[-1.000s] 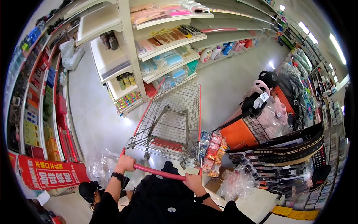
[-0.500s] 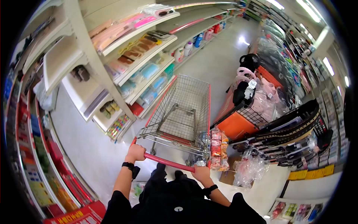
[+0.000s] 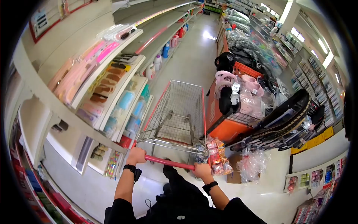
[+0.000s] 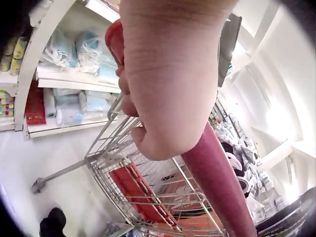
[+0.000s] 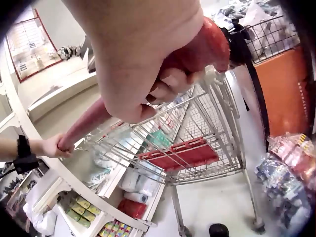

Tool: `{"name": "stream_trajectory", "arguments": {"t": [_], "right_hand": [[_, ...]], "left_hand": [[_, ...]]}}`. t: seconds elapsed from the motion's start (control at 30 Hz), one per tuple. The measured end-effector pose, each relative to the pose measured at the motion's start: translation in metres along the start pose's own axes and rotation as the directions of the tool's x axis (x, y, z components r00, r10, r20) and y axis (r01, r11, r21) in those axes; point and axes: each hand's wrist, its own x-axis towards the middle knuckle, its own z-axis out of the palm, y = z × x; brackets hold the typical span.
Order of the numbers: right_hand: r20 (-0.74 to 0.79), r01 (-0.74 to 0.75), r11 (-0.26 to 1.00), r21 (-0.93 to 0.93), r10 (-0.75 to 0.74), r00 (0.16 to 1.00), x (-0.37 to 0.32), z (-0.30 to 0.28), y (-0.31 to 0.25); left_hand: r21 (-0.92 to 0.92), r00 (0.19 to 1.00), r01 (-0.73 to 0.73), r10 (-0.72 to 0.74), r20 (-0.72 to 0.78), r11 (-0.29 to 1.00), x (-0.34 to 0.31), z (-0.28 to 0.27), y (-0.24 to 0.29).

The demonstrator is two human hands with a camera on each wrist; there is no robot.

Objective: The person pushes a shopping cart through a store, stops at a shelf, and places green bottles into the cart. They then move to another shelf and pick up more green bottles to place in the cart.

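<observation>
Head view: left hand and right hand grip handle, tag illegible.

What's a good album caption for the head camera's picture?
The left fingers and right fingers grip the red handle of a shopping cart beside stocked shelves.

Left fingers grip a wire cart's red handle.

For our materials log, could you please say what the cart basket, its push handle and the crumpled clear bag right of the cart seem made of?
Cart basket: metal wire, probably plated steel, given its silvery glints.
Push handle: smooth red, likely plastic, judging by its soft sheen.
Crumpled clear bag: thin, glossy plastic film, see-through with sharp highlights.
</observation>
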Motion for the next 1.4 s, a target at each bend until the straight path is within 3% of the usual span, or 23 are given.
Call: {"name": "stream_trajectory", "arguments": {"t": [0.07,0.13,0.17,0.2,0.47,0.83,0.97,1.4], "right_hand": [[-0.032,0.005,0.998,0.059,-0.003,0.999,0.024,0.0,0.002],[0.042,-0.057,0.998,0.02,0.057,0.997,0.046,0.004,0.008],[-0.008,-0.002,1.0,-0.026,0.001,1.0,0.06,0.019,0.02],[0.037,-0.038,0.998,0.049,0.036,0.999,0.072,-0.003,0.015],[-0.064,-0.009,0.997,0.072,0.013,0.998,0.18,-0.003,0.05],[-0.027,-0.098,0.994,0.055,0.099,0.995,0.342,-0.047,0.089],[0.059,-0.151,0.989,-0.008,0.151,0.987,0.408,-0.069,0.102],[0.009,-0.229,0.973,-0.023,0.229,0.973,0.615,-0.101,0.164]], "left_hand": [[0.006,0.998,0.006,-0.006,0.059,1.0,0.02,-0.009,-0.018],[0.004,0.994,0.044,-0.044,0.097,0.999,0.051,-0.007,-0.029],[-0.004,0.995,0.006,-0.006,0.102,1.0,0.068,-0.02,-0.031],[0.0,0.992,-0.03,0.03,0.125,1.0,0.076,-0.031,-0.037],[0.02,0.995,-0.044,0.042,0.091,0.999,0.178,-0.058,-0.078],[0.015,0.995,-0.077,0.075,0.068,0.997,0.333,-0.116,-0.135],[-0.035,0.993,-0.071,0.074,0.091,0.997,0.394,-0.139,-0.162],[-0.014,0.989,-0.139,0.14,0.045,0.99,0.614,-0.208,-0.235]]}}
